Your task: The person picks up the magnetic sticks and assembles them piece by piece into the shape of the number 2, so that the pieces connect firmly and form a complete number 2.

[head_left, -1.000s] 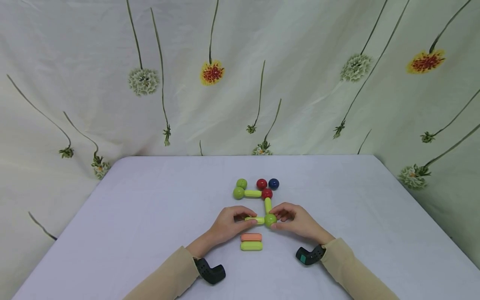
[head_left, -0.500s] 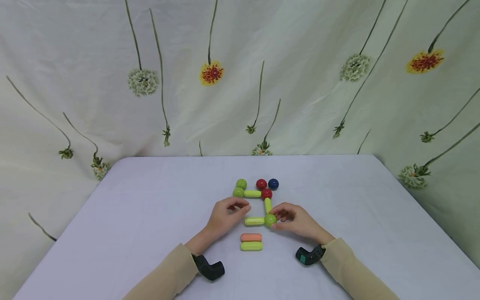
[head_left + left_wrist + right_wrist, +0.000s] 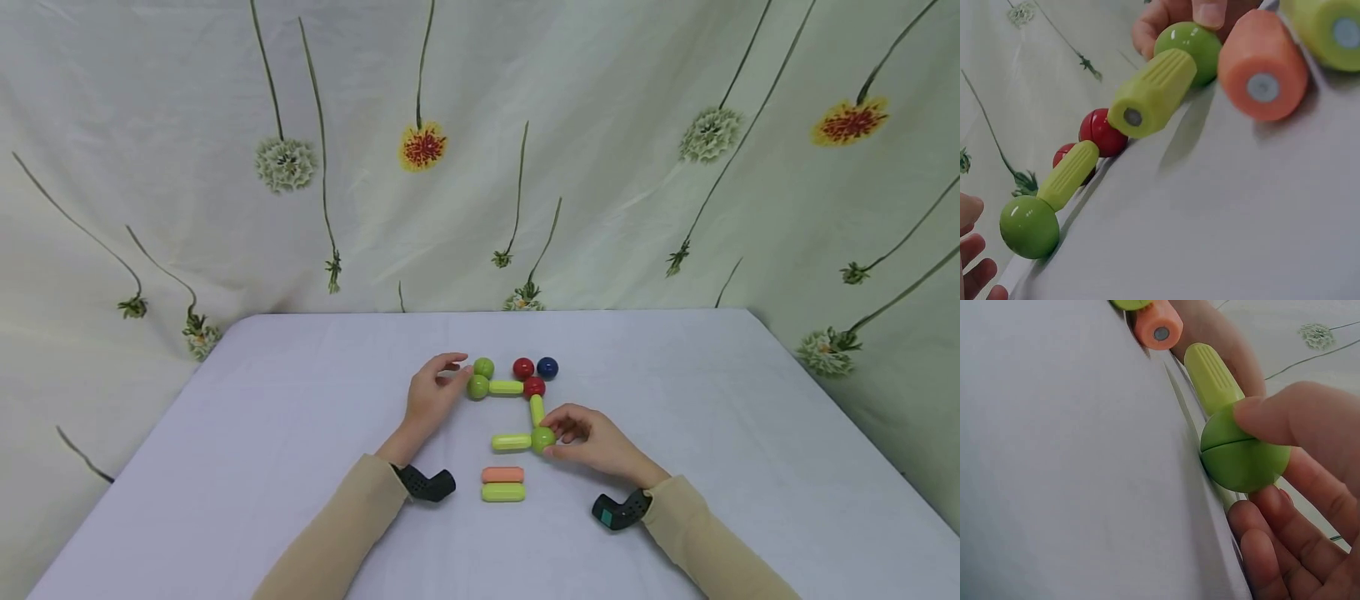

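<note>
My right hand (image 3: 588,437) pinches a green ball (image 3: 543,440) between thumb and fingers. From that ball one yellow-green magnetic rod (image 3: 512,442) points left, its far end free, with a round metal disc in its tip (image 3: 1132,117). A second rod (image 3: 537,408) runs from it back to a red ball (image 3: 534,387). Another rod (image 3: 506,387) joins the red ball to a green ball (image 3: 477,387) on the left. My left hand (image 3: 432,396) is beside that green ball and a loose green ball (image 3: 483,367) behind it, fingers parted and holding nothing.
Behind the joined pieces lie a loose red ball (image 3: 523,367) and a dark blue ball (image 3: 547,367). Nearer me, an orange rod (image 3: 502,475) and a yellow-green rod (image 3: 503,492) lie side by side on the white table (image 3: 337,350). A flowered cloth (image 3: 600,167) hangs behind.
My left hand has let go of the left-pointing rod and moved back and left to the far green balls. The right hand has kept its hold on the near green ball.
</note>
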A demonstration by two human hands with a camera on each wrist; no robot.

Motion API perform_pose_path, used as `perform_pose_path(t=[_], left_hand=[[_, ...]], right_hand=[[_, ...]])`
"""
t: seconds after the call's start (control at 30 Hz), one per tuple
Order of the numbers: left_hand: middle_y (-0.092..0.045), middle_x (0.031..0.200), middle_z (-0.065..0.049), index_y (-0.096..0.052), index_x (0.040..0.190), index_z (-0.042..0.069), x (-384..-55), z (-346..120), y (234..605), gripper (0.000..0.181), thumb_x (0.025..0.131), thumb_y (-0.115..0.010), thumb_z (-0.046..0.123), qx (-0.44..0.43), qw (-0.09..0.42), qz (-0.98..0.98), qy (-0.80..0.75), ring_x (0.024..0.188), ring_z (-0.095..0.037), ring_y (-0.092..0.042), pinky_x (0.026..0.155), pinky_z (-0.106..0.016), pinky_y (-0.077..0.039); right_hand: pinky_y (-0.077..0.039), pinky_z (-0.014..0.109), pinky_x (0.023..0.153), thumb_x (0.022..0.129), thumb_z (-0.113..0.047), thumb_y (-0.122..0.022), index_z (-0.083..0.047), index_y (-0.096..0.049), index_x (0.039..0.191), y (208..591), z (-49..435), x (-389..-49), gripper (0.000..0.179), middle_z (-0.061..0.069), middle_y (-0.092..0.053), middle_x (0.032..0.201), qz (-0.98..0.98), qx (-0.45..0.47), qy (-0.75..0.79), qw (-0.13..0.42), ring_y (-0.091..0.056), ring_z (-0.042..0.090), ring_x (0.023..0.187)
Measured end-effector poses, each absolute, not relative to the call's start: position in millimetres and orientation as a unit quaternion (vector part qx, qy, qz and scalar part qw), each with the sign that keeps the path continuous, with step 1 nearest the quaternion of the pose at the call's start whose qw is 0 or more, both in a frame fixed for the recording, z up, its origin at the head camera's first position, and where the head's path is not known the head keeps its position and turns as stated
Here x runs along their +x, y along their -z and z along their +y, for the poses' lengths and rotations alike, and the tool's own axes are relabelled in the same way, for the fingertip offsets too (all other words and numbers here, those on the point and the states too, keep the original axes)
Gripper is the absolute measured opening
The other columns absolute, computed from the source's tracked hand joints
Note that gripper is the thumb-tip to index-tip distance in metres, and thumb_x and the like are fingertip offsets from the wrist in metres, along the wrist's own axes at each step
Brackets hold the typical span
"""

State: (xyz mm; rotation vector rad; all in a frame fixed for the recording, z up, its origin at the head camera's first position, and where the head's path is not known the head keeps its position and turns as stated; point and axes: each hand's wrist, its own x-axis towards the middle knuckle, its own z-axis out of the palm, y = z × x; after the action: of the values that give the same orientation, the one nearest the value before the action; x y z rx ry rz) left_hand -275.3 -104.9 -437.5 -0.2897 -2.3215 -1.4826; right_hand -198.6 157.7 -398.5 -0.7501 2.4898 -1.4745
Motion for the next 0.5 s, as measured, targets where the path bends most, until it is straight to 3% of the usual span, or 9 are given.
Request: perform_pose_path(t=[0.17, 0.5], left_hand=[[-0.063, 0.115, -0.011, -0.063, 0.119, 0.008, -289.8, -103.7, 439.6, 0.030, 0.092, -0.061, 0.019, -0.108, 0.157, -0.822, 0.537, 0.104, -0.022, -0.058, 0.086, -0.040, -0.046], [-0.065, 0.106, -0.004, -0.066, 0.119, 0.014, -297.9, -96.9, 438.6, 0.036, 0.089, -0.064, 0.035, -0.100, 0.095, -0.852, 0.504, 0.094, -0.018, -0.058, 0.085, -0.036, -0.044]], right_hand=[[-0.045, 0.026, 0.075, 0.081, -0.005, -0.072, 0.000, -0.062, 0.108, 399.5, 157.0, -199.4, 0.029, 0.009, -0.061, 0.098, 0.831, -0.246, 0.493, 0.079, -0.053, 0.033, 0.088], [-0.045, 0.025, 0.074, 0.082, -0.008, -0.072, -0.003, -0.062, 0.109, 422.0, 161.5, -212.2, 0.030, 0.006, -0.061, 0.098, 0.837, -0.241, 0.486, 0.075, -0.053, 0.027, 0.087]])
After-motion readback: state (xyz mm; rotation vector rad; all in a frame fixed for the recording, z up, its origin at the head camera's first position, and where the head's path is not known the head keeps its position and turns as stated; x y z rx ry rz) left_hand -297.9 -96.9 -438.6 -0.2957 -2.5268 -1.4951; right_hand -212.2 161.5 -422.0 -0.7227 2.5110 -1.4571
